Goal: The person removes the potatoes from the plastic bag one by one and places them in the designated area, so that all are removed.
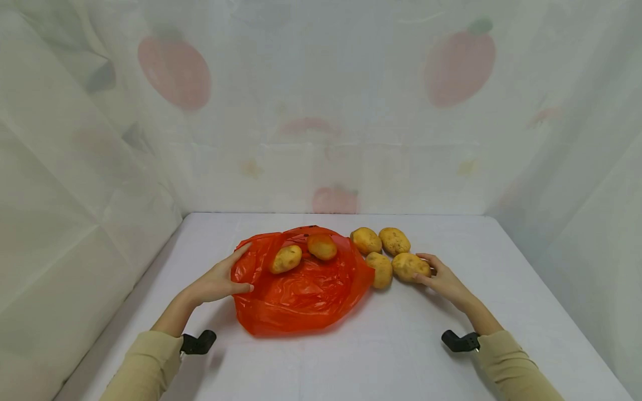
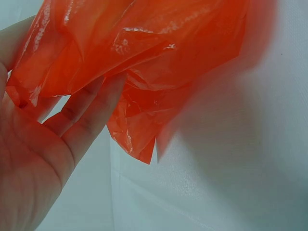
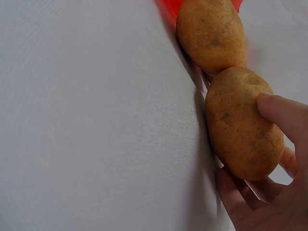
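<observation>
A red plastic bag lies on the table with its mouth spread, and two potatoes show in it. My left hand holds the bag's left side, thumb near the front and fingers along the outside. In the left wrist view, the bag's film covers the fingertips. My right hand grips a potato to the right of the bag. The right wrist view shows the thumb on top of this potato and the other fingers round its near end. Another potato lies right against it.
Beside the bag's right edge sits a potato, partly covered by red film. Two more potatoes lie behind it. A white cloth covers the table, and pale printed curtains stand at the back and both sides.
</observation>
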